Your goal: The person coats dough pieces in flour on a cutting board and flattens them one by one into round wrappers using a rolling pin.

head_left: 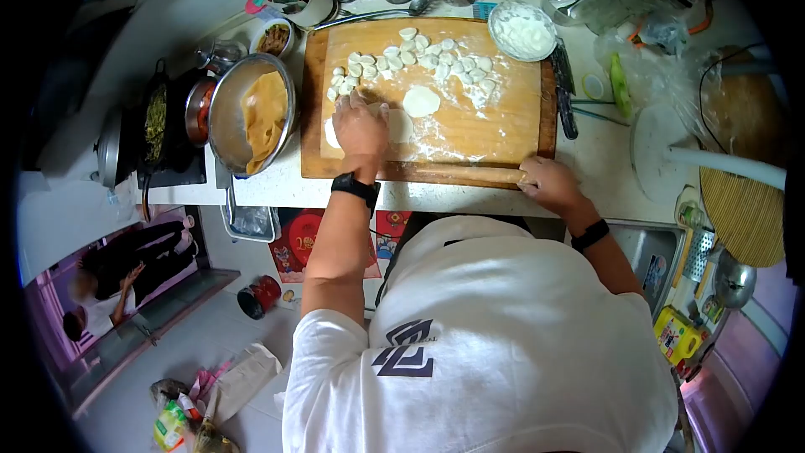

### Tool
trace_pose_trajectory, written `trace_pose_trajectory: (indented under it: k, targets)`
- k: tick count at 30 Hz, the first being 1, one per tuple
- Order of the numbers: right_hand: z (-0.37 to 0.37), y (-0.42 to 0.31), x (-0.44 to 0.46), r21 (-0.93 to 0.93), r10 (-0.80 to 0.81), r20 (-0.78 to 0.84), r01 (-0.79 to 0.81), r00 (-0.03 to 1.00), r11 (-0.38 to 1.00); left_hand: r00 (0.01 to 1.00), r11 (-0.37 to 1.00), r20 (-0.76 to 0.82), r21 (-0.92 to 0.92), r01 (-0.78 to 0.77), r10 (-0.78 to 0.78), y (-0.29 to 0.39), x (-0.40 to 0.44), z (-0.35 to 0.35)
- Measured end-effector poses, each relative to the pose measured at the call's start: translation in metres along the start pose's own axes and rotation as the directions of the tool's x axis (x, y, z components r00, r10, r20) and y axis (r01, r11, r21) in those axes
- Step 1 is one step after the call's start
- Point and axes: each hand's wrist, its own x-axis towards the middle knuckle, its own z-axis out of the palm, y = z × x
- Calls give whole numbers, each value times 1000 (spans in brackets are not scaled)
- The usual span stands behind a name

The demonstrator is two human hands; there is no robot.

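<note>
Dough (402, 127) partly under left hand (362, 123), right end of rolling pin (470, 174) hidden in right hand (553, 185), background person's head (84, 287) blurred

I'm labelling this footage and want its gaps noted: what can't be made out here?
All in the head view:
1. Whatever lies directly under the left hand: covered by that hand.
2. The rolling pin, its right end: covered by the right hand.
3. The metal bowl, part of its inside: hidden by the tan sheet.
4. Small shirt lettering: too small to read.

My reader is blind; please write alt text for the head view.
A person's left hand is among flattened dough circles on a floured board; the right hand holds a rolling pin. Small dough pieces lie farther back.
</note>
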Motion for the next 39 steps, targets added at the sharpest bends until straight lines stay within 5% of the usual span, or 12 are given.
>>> trace_pose_trajectory:
  k: [4, 6, 12, 23, 25, 26, 29, 30, 34, 36, 37, 39]
  targets:
    - [11, 3, 0, 7, 22, -23, -22, 1000, 1000, 951, 977, 305, -183, 110, -50, 19, 7, -3]
    - [14, 4, -2, 13, 23, -38, -23, 999, 1000, 949, 934, 204, -316, -167, 239, 40, 2, 1]
    - [8, -2, -2, 21, 32, 5, -32, 999, 999, 894, 912, 214, -213, -350, 393, 88, 6, 20]
    - [16, 1, -1, 23, -35, -82, 37, 996, 999, 850, 892, 298, -271, -362, 435, 97, 3, 7]
    - [20, 4, -2, 27, -44, -120, 47, 992, 999, 772, 819, 288, -298, -491, 567, 104, -8, 6]
    - [22, 4, -1, 37, -53, -152, 59, 987, 998, 790, 778, 79, -259, -572, 607, 109, -13, 7]
    - [23, 4, -2, 39, -67, -171, 75, 983, 996, 827, 770, 1, -365, -523, 562, 110, 4, 34]
    - [23, 6, -2, 38, -61, -169, 68, 984, 997, 832, 756, -145, -359, -548, 535, 112, 14, 29]
    - [23, 9, 1, 22, -70, -137, 74, 988, 997, 874, 787, 169, -535, -307, 456, 111, 29, 19]
    - [22, 8, 0, 33, -71, -125, 76, 990, 997, 761, 642, 406, -766, -18, 505, 110, 20, 22]
    - [18, 5, 0, 28, -37, -91, 40, 995, 999, 759, 644, 411, -765, -13, 504, 109, 14, 25]
    - [18, 2, 0, 22, -4, -63, 5, 998, 1000, 864, 746, 189, -609, -270, 467, 110, 7, 30]
